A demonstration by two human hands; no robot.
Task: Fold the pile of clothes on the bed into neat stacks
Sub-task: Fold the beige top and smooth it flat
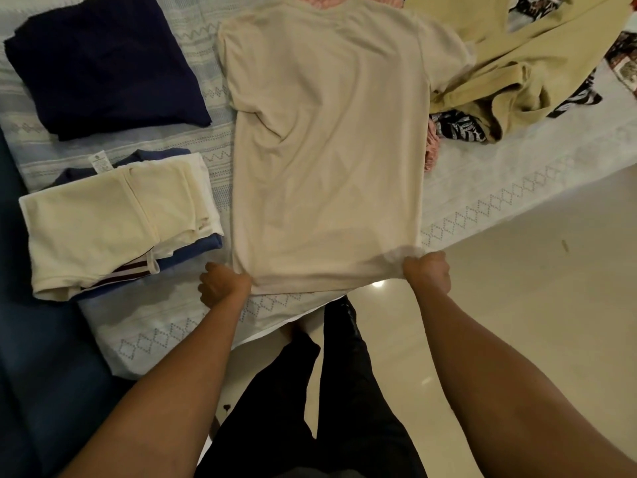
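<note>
The head camera is looking forward and down over the near edge of the bed (482, 188). It is sitting close above it.

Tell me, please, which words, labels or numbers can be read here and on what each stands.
White tag at the far edge of the folded stack: it bears print, too small and blurred to read.
No text shows on the beige T-shirt or the bedspread.

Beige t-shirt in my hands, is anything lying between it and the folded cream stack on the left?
Nothing visible. Only bare bedsheet separates the t-shirt from the cream stack; left hand and right hand grip its hem.
</note>
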